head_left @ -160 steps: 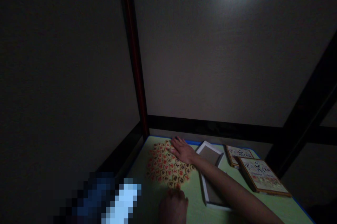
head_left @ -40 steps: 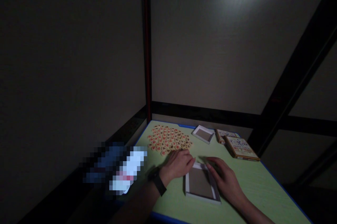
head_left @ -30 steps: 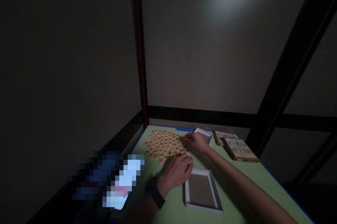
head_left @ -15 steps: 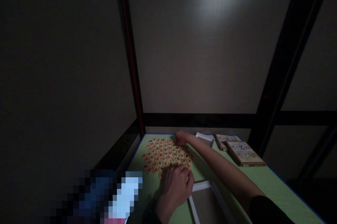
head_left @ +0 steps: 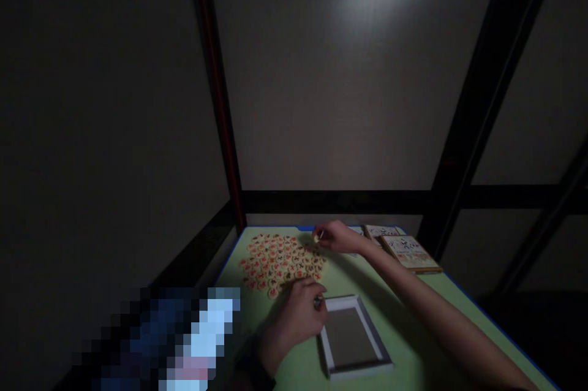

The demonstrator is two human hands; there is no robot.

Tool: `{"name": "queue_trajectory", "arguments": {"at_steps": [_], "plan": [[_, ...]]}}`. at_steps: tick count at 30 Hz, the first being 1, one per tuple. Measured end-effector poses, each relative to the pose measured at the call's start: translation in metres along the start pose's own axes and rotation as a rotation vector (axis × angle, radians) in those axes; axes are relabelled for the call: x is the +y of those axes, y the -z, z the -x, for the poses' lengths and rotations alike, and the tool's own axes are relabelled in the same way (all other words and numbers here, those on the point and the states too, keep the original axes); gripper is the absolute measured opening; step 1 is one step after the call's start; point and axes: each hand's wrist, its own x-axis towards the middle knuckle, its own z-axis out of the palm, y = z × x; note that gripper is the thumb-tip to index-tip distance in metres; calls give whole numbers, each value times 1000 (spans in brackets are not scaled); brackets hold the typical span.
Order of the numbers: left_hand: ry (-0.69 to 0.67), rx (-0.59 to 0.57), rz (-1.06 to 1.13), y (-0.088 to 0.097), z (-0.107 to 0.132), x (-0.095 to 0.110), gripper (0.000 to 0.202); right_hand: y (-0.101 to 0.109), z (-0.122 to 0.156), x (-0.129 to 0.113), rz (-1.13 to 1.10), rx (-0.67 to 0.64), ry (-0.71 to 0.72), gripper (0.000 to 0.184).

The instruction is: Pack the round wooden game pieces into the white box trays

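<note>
A spread of several round game pieces [head_left: 280,261] with red and black marks lies on the green table [head_left: 408,323]. My right hand [head_left: 337,236] reaches over the far right edge of the spread and pinches one light piece [head_left: 316,236] between its fingertips. My left hand [head_left: 299,311] rests curled at the near edge of the spread, touching the top left corner of a shallow white box tray [head_left: 351,336]. What its fingers hold, if anything, is hidden.
Two printed box lids [head_left: 410,252] lie at the far right of the table, with another white tray partly hidden behind my right hand. Dark frame posts [head_left: 220,109] and rails stand round the table. A blurred patch covers the lower left.
My right hand went from the near tray to the far side of the pieces and pinched one up. My left hand stayed by the tray's corner.
</note>
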Motion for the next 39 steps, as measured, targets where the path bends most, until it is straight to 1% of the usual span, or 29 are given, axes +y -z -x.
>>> {"name": "queue_trajectory", "arguments": {"at_steps": [2,4,6,7,9,11,14,17,20,22,25,27,29,31,33,34,35,37,38,39], "plan": [[12,16,24,1,-3,3,23,-4,38,-4,-136,60,93,27],[44,26,32,5,-6,6,21,-14,72,-12,-214,91,192,25],[93,15,55,10,-7,9,21,-28,94,-22,-255,100,237,35],[120,4,84,13,-7,9,23,-36,100,-26,-254,111,244,39],[173,-28,178,15,-7,9,26,-51,104,-30,-240,129,245,41],[209,-56,282,14,-8,6,28,-63,102,-31,-233,129,260,36],[215,-83,361,9,-9,-2,29,-75,96,-26,-259,130,314,30],[175,-88,356,3,-9,-9,26,-81,96,-21,-300,187,317,28],[110,-87,313,1,-8,-10,18,-84,96,-19,-336,237,309,31],[72,-90,274,3,-7,-7,14,-86,96,-18,-360,248,308,33],[27,-93,220,9,-5,0,9,-89,96,-18,-374,261,266,35],[8,-91,174,13,-4,6,7,-88,96,-15,-388,260,237,33],[-2,-85,118,18,-4,11,6,-83,93,-10,-431,234,215,25],[-8,-88,76,22,-4,16,4,-72,85,-3,-490,212,166,14],[-7,-99,61,24,-3,19,11,-57,67,3,-511,205,80,9],[-3,-104,59,24,-3,21,15,-49,54,3,-486,195,37,9],[2,-107,62,23,-3,21,16,-42,40,3,-422,173,0,9],[20,-102,70,21,-3,22,16,-31,7,-3,-171,121,-82,13],[30,-100,76,19,-3,21,15,-28,-10,-7,-27,97,-127,17],[39,-99,82,17,-3,21,15,-28,-27,-12,20,86,-152,19]]}}
